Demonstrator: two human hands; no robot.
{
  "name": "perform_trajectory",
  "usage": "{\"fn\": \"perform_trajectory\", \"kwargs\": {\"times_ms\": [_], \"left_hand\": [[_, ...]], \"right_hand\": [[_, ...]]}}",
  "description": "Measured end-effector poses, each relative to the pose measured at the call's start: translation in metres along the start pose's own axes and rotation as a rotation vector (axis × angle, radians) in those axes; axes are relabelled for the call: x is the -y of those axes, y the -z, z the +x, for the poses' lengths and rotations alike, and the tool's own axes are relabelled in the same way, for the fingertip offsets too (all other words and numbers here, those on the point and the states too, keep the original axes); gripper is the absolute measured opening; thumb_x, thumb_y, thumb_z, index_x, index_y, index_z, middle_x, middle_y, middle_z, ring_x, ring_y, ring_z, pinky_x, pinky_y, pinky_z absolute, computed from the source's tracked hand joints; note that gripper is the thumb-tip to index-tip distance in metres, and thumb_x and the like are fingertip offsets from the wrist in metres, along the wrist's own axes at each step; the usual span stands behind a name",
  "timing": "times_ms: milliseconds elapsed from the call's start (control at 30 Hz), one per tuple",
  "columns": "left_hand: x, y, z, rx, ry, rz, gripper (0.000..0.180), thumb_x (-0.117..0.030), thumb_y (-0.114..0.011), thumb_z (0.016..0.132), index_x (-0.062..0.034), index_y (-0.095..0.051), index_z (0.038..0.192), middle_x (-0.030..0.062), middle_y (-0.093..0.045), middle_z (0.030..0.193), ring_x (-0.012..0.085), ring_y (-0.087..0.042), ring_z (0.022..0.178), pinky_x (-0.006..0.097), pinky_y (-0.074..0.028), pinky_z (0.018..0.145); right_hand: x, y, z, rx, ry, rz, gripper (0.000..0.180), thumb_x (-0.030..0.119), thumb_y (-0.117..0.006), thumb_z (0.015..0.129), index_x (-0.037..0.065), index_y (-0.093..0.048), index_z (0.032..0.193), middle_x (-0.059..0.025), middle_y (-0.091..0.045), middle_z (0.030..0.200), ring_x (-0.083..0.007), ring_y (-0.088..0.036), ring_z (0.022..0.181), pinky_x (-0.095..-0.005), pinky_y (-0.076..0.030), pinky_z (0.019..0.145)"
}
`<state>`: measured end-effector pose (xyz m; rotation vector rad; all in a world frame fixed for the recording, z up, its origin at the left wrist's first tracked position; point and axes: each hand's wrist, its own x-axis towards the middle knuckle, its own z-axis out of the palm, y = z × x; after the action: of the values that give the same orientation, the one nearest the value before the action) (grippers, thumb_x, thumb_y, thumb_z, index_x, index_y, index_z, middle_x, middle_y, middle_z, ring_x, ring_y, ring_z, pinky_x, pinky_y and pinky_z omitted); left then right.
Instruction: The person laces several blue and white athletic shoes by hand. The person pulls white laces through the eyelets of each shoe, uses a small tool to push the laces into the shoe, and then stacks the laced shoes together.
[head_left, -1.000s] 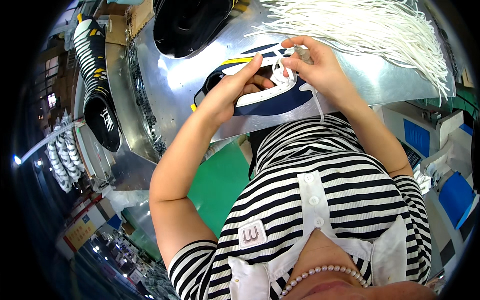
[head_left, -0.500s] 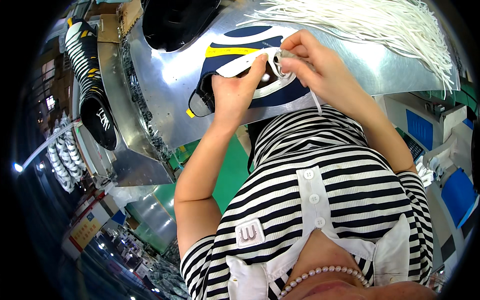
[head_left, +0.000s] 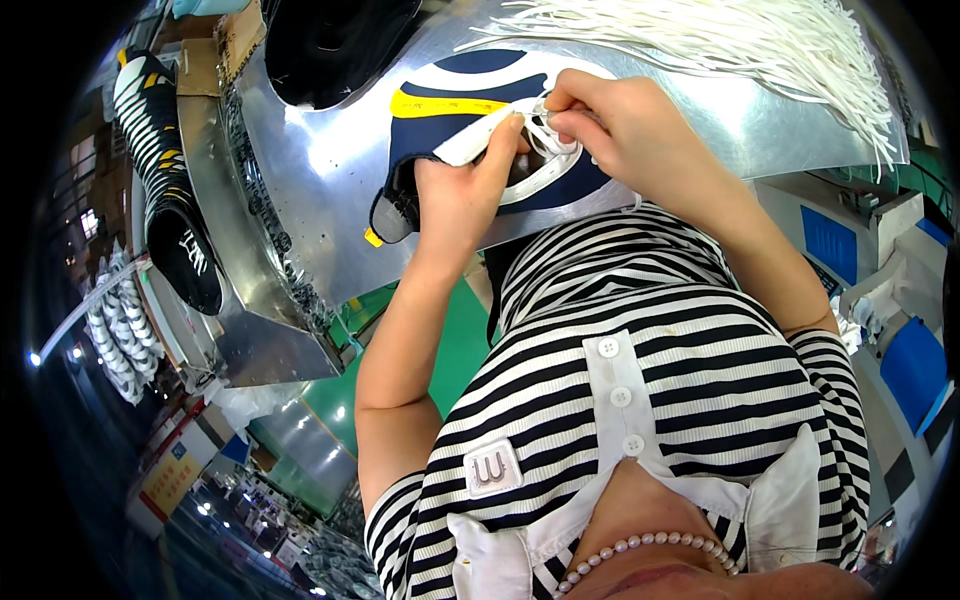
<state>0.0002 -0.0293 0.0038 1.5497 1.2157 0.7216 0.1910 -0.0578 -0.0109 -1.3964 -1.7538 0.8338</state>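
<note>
Bright overhead light; glare on the metal table (head_left: 330,170); heavy fisheye bending, dark rim

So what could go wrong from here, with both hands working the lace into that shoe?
The shoe upper sits at the metal table's near edge, steadied only by the left hand; it might slide off. The right hand pinches a thin white lace that could slip free. The nearby bundle of loose laces might snag.

Shoe upper (head_left: 470,120) lies on the metal table (head_left: 320,170), at its near edge, under both hands. Lace bundle (head_left: 720,40) lies right of the upper, farther back. Striped shoes (head_left: 165,190) sit left of the table.
</note>
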Motion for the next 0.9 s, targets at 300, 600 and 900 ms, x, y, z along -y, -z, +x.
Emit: {"fn": "perform_trajectory", "kwargs": {"times_ms": [300,600,900], "left_hand": [[0.008,0.006,-0.001,0.084,-0.018,-0.184,0.023,-0.018,-0.056,0.095,-0.0003,-0.067,0.085,0.0012,-0.063,0.071,0.0052,-0.047,0.055,0.021,-0.037,0.055],[0.005,0.007,0.018,0.041,0.092,-0.28,0.024,-0.004,-0.072,0.084,0.0022,-0.067,0.107,0.0047,-0.069,0.098,0.0115,-0.063,0.085,0.025,-0.05,0.077],[-0.031,0.067,-0.009,0.419,0.427,-0.588,0.019,-0.017,-0.063,0.086,-0.0021,-0.067,0.098,-0.0008,-0.061,0.084,0.0073,-0.051,0.069,0.022,-0.04,0.068]], "right_hand": [[0.027,0.003,0.032,0.128,0.007,-0.214,0.013,0.013,-0.059,0.089,0.0,-0.058,0.094,-0.0175,-0.062,0.072,-0.0321,-0.062,0.066,-0.0405,-0.048,0.061],[-0.022,-0.011,0.028,-0.332,-0.265,0.425,0.018,0.013,-0.055,0.096,0.004,-0.059,0.111,-0.0043,-0.069,0.082,-0.014,-0.066,0.077,-0.0273,-0.049,0.067],[-0.026,-0.031,0.032,-0.332,-0.003,-0.309,0.019,0.013,-0.057,0.095,0.005,-0.057,0.112,-0.0133,-0.069,0.087,-0.0279,-0.068,0.074,-0.0366,-0.051,0.062]]}}
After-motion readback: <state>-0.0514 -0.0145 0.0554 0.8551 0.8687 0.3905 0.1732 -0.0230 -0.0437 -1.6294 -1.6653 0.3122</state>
